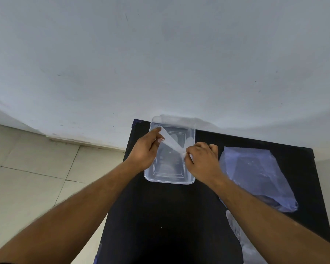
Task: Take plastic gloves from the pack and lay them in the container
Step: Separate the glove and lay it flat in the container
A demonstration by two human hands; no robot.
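Note:
A clear rectangular plastic container [169, 179] stands at the far end of a black table [166, 216]. Above it, a thin translucent plastic glove [171, 142] is stretched diagonally between both hands. My left hand [145, 149] pinches its upper end over the container's left side. My right hand [203, 161] pinches its lower end over the container's right side. At least one more pale glove appears to lie flat inside the container. The pack of gloves [259, 176], a bluish see-through plastic bag, lies to the right of the container.
Another piece of crumpled clear plastic [242, 239] lies near the table's front right, partly under my right forearm. A pale wall rises directly behind the table. Tiled floor [32, 168] lies to the left.

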